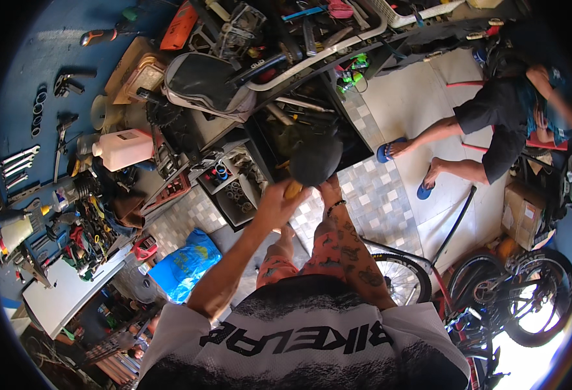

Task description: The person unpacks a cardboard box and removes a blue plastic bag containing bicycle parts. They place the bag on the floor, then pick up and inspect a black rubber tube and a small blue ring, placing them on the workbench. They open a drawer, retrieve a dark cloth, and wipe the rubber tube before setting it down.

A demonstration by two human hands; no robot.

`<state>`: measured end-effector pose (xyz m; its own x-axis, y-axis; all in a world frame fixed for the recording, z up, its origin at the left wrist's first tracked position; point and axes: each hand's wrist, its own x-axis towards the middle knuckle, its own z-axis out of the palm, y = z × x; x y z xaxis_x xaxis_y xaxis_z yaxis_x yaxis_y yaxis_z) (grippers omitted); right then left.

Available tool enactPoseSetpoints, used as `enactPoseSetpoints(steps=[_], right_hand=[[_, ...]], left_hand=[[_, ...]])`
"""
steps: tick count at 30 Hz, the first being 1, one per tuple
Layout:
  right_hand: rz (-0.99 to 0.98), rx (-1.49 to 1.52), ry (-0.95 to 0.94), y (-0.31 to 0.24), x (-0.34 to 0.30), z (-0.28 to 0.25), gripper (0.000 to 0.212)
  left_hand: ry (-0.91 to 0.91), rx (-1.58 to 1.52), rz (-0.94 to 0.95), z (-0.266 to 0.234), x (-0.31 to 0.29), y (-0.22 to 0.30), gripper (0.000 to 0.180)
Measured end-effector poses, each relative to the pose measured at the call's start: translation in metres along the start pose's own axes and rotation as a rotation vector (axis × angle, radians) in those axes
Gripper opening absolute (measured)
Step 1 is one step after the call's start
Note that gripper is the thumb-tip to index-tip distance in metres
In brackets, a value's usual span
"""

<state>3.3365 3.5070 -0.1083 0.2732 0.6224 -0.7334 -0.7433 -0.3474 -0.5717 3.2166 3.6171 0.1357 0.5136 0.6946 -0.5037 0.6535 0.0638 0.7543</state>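
Drawer open, partly hidden behind dark rounded object.

Wall-hung wrenches and bicycles show a workshop.

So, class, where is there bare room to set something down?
Checkered grey floor tiles lie bare between the open black drawer, blue flip-flops and spoked bicycle wheel. Crowded: the drawer, holding metal pieces, and far left, around jumbled hand tools.
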Motion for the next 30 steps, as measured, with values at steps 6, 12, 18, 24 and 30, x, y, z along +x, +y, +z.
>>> enactPoseSetpoints(steps=[6, 12, 18, 24, 30], right_hand=[[0.004, 0.214, 0.021, -0.023, -0.024, 0.019, 0.051], [-0.044, 0.133, -0.021, -0.042, -0.017, 0.04, 0.059], [-0.202, 0.195, -0.134, -0.07, 0.061, 0.112, 0.072], [-0.284, 0.083, -0.195, -0.05, 0.144, 0.135, 0.068], [0.041, 0.347, 0.17, -0.018, 0.22, 0.129, 0.043]], left_hand=[[0.185, -0.366, -0.3, 0.051, -0.102, -0.079, 0.023], [0.421, -0.502, -0.418, 0.048, -0.121, -0.112, 0.013], [0.444, -0.533, -0.504, 0.025, -0.115, -0.128, 0.016], [0.39, -0.445, -0.621, 0.027, -0.151, -0.148, 0.016], [0.333, -0.343, -0.759, 0.04, -0.167, -0.161, 0.02]])
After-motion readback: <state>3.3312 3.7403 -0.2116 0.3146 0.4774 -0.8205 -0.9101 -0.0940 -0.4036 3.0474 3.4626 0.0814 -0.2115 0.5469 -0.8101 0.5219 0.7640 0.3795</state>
